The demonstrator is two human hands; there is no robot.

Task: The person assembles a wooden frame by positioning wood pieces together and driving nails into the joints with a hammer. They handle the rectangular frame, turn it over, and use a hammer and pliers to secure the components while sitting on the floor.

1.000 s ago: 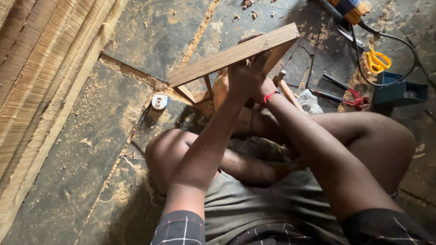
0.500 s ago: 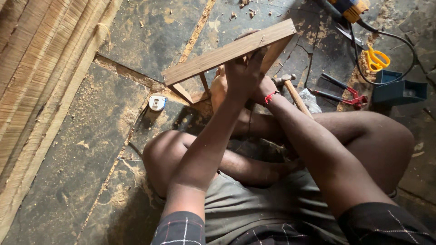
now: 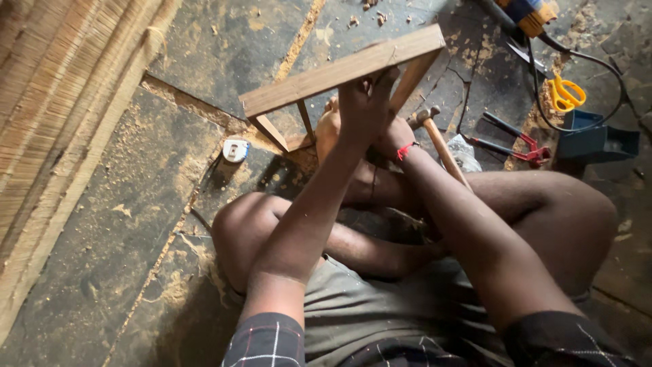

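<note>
I sit cross-legged on the floor with a small wooden frame [image 3: 319,78] standing upright in front of my legs. My left hand [image 3: 365,102] grips its top bar near the right end. My right hand [image 3: 394,136], with a red string at the wrist, is tucked just behind and below the left hand against the frame. Its fingers are hidden, so what it holds does not show. A wooden-handled hammer [image 3: 441,146] leans against my right leg, just right of that wrist.
A small tape measure [image 3: 236,149] lies left of the frame. Red-handled pliers [image 3: 519,143], yellow scissors [image 3: 564,94], a blue box [image 3: 598,139] and a black cable [image 3: 611,68] lie at the right. A woven reed panel [image 3: 61,115] runs along the left. Sawdust covers the floor.
The frame and both hands have shifted slightly right and up in view. The grip looks the same, and the hammer head shows more clearly beside my right wrist.
</note>
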